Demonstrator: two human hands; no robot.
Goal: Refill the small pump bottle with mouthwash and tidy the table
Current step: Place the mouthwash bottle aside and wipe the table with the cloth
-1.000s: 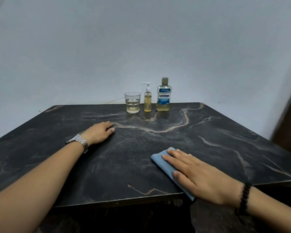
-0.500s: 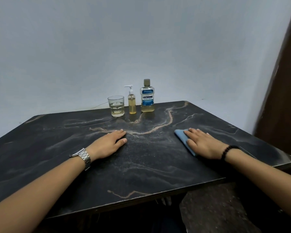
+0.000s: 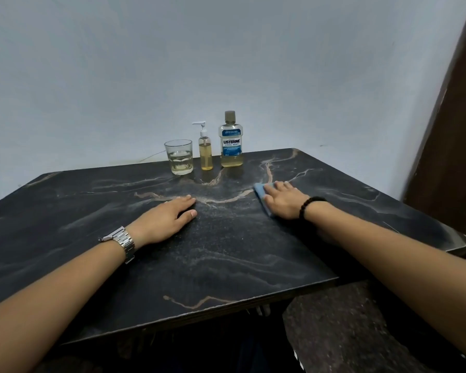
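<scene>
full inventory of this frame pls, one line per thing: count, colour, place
table: 1, black marble look with tan veins, fills the foreground
glass: 1, clear, some pale liquid inside, back edge of table, leftmost of the row
pump bottle: 1, clear with yellow liquid and white pump, between the glass and mouthwash bottle
mouthwash bottle: 1, yellowish liquid, blue-white label, cap on, rightmost of the row
cloth: 1, light blue, flat on table under right hand
wall: 1, pale grey-blue, behind table
watch: 1, silver, left wrist
bracelet: 1, black beads, right wrist
left hand: 1, flat on table, centre
right hand: 1, fingers straight, pressing on cloth
</scene>
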